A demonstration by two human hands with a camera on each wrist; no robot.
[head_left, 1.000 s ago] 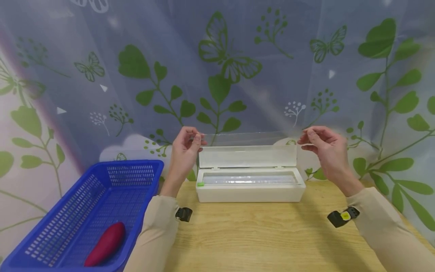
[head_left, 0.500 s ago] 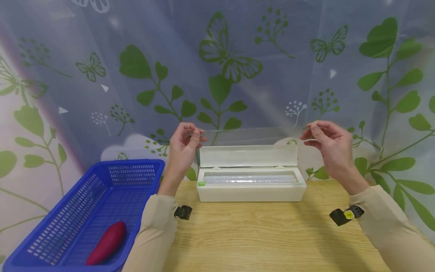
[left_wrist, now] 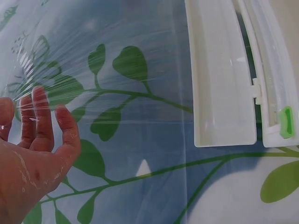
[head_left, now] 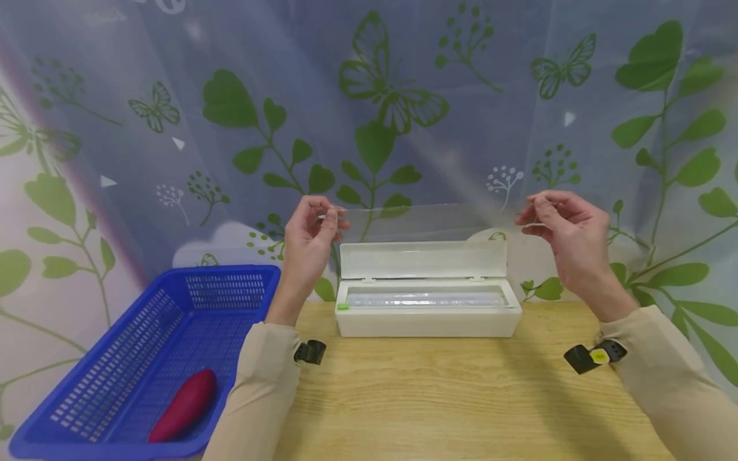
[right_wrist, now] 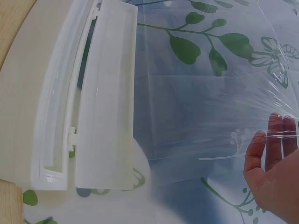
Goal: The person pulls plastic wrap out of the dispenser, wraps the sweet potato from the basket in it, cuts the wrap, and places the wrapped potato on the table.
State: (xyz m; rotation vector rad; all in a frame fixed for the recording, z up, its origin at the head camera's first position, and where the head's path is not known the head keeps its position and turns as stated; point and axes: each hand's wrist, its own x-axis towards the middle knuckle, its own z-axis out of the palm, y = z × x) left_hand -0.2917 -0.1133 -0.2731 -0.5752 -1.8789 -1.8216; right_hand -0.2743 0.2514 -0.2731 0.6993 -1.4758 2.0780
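Observation:
A clear sheet of plastic wrap (head_left: 432, 221) stretches between my two raised hands, above a white wrap dispenser box (head_left: 426, 323). My left hand (head_left: 311, 234) pinches its left corner, and my right hand (head_left: 567, 234) pinches the right one. Creases fan out from the left fingertips across the wrap (left_wrist: 70, 86) in the left wrist view, and likewise on the right side (right_wrist: 266, 107) in the right wrist view. The box's lid (head_left: 423, 259) stands raised at the back. Inside lies the roll of wrap (head_left: 423, 299), with a green slider (head_left: 343, 307) at the box's left end.
A blue plastic basket (head_left: 230, 282) stands at the left, holding a dark red, elongated object (head_left: 184, 404) like a sweet potato. Under the box is a wooden tabletop (head_left: 426, 397). A curtain with leaves and butterflies (head_left: 277, 57) hangs right behind.
Both hands have risen and moved slightly apart, drawing the wrap higher above the lid. The box and basket have stayed in place.

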